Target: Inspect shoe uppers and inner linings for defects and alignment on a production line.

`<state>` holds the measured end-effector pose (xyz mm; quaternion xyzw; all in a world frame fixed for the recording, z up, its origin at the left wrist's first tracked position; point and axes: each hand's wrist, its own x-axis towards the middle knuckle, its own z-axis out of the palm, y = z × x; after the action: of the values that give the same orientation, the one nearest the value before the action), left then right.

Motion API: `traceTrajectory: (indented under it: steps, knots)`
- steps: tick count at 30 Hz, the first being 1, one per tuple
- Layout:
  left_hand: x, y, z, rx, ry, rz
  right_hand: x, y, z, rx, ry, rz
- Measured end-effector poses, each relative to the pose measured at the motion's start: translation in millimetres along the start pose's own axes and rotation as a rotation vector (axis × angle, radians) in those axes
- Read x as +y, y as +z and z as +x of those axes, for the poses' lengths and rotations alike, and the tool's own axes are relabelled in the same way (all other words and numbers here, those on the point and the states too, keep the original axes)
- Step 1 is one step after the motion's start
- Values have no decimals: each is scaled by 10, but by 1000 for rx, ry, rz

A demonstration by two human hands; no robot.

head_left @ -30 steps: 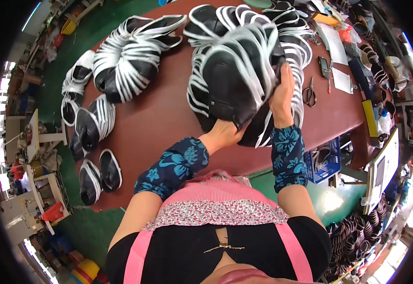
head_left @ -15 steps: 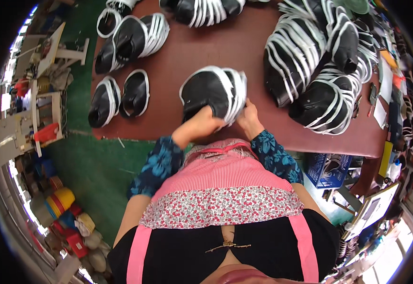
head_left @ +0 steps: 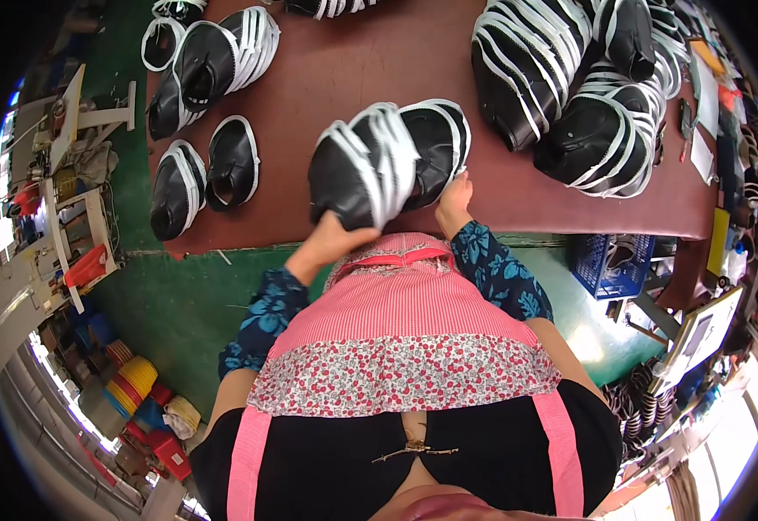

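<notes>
A nested stack of black shoe uppers [head_left: 337, 178] with white edging is above the near edge of the table, slightly blurred. My left hand [head_left: 331, 241] grips it at its lower end, thumb on the near side. Just to the right, a single black shoe upper [head_left: 438, 158], also white-edged, leans away from the stack. Its lower right edge is pinched in my right hand [head_left: 456, 201]; some of those fingers are hidden behind it. The left side of this upper is partly covered by the stack.
Two smaller groups of uppers [head_left: 233, 165] stand on the brown table [head_left: 370, 61] at left, with a larger stack [head_left: 210, 65] behind them. Big piles of uppers [head_left: 527, 74] fill the right side. A blue plastic basket [head_left: 612, 265] sits under the table's right edge.
The single bundle between my hands has parted: one upper now stands apart on the right in my right hand, while my left hand has moved slightly left with the rest. The view has shifted.
</notes>
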<state>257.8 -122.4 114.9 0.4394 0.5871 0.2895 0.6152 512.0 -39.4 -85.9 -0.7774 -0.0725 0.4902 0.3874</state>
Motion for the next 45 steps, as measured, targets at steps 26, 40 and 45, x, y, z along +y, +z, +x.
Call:
traceTrajectory:
  steps: [26, 40, 45]
  knots:
    - [3, 830, 1087, -276, -118, 591, -928, -641, -340, -636, -744, -621]
    - [-474, 910, 1115, 24, 425, 1027, -813, -587, -243, -573, -790, -564]
    - [-292, 924, 992, -32, 234, 929, -1204, -521, -417, -637, -810, -605]
